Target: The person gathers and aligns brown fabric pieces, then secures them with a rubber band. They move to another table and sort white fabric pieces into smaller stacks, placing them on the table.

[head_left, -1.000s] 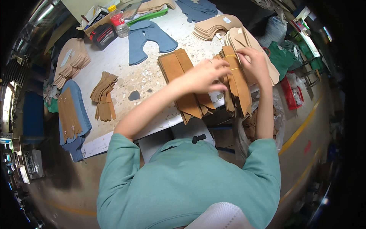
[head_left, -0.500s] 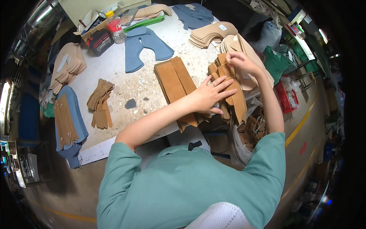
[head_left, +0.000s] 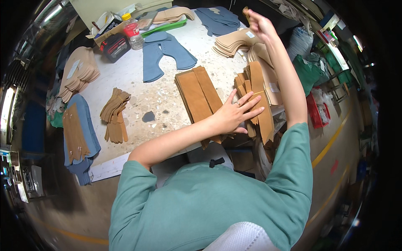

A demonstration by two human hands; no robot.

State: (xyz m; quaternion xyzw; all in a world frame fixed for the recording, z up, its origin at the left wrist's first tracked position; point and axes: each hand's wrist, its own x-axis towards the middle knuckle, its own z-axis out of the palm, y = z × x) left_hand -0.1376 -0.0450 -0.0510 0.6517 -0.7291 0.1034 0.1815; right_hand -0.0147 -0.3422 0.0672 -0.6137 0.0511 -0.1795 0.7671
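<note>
The left arm bends at the elbow and crosses rightward, its left hand palm down, fingers spread over the banded bundle of brown strips at the table's near right edge. The right hand is raised far right, fingertips pinching a small brown piece.
</note>
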